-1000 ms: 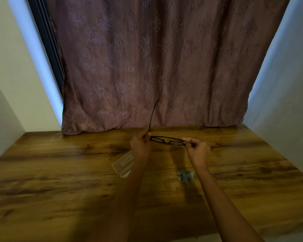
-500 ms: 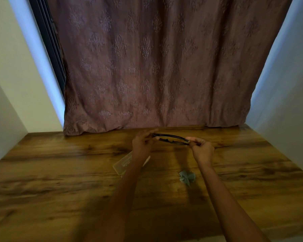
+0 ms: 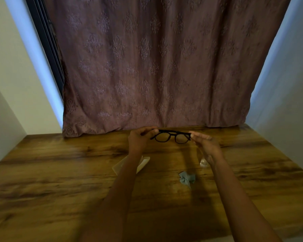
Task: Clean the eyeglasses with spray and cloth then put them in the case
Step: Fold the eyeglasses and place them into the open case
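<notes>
Black-framed eyeglasses [image 3: 171, 137] hang in the air above the far part of the wooden table [image 3: 59, 180], temples folded, lenses facing me. My left hand [image 3: 140, 139] pinches their left end and my right hand [image 3: 205, 143] pinches the right end. A translucent glasses case [image 3: 143, 163] lies on the table beneath my left forearm, mostly hidden by it. A crumpled grey cloth [image 3: 186, 179] rests between my forearms. A small clear spray bottle [image 3: 203, 163] stands just behind my right wrist, partly hidden.
A mauve patterned curtain [image 3: 156, 67] hangs down to the table's back edge. White walls close in on the left and right. The table's near edge runs along the bottom right.
The upright temple arm has been folded down. The glasses have turned from lying flat to lenses facing me and are held a little higher and farther away.
</notes>
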